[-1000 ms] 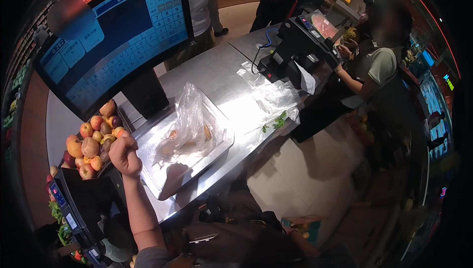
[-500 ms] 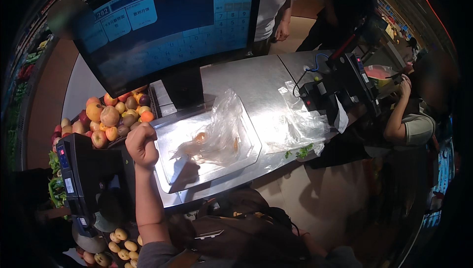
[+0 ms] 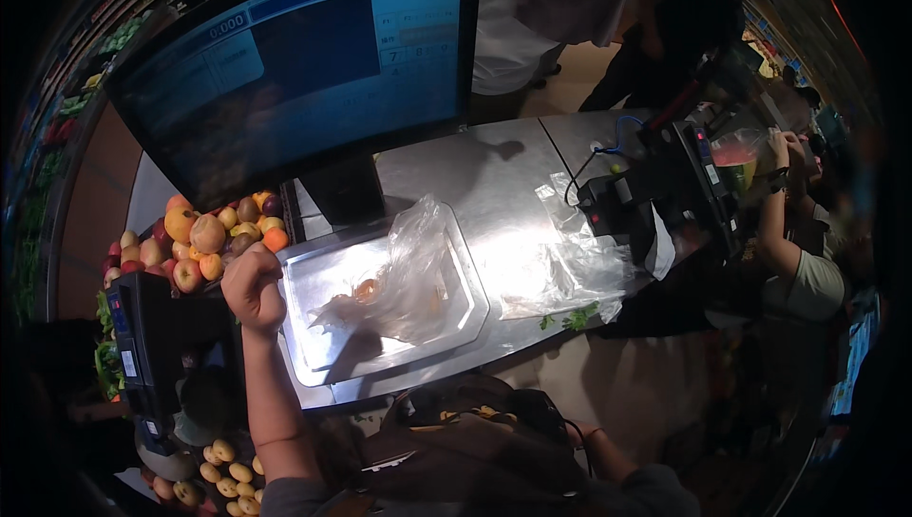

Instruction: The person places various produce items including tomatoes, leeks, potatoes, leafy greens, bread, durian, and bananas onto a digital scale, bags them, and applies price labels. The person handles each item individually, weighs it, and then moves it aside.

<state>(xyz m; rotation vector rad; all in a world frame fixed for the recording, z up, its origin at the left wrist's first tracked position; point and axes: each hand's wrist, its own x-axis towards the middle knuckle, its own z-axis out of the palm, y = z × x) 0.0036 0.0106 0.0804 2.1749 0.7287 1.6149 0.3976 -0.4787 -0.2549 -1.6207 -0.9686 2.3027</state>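
My left hand [image 3: 255, 287] is closed in a fist beside the left edge of a shallow metal weighing tray [image 3: 313, 365]. Nothing sticks out of the fist. On the tray lies a clear plastic bag [image 3: 413, 275], loosely bunched, with a small brownish-orange round item [image 3: 367, 289] in or beneath it. My right forearm shows low on the right, and the right hand [image 3: 583, 432] is mostly hidden behind a dark bag [image 3: 456, 451] worn at my front. Its fingers cannot be made out.
A large monitor [image 3: 304, 61] stands behind the tray. Mixed fruit [image 3: 204, 232] fills a crate to the left, above a black label printer [image 3: 142, 346]. More thin plastic bags [image 3: 579, 270] and green leaves [image 3: 575, 318] lie on the metal counter [image 3: 456, 161]. Other people stand beyond and right.
The view has shifted slightly, with my left fist still by the tray. My right forearm has come into clearer sight. Across the counter, a person has moved, and the monitor's display has changed.
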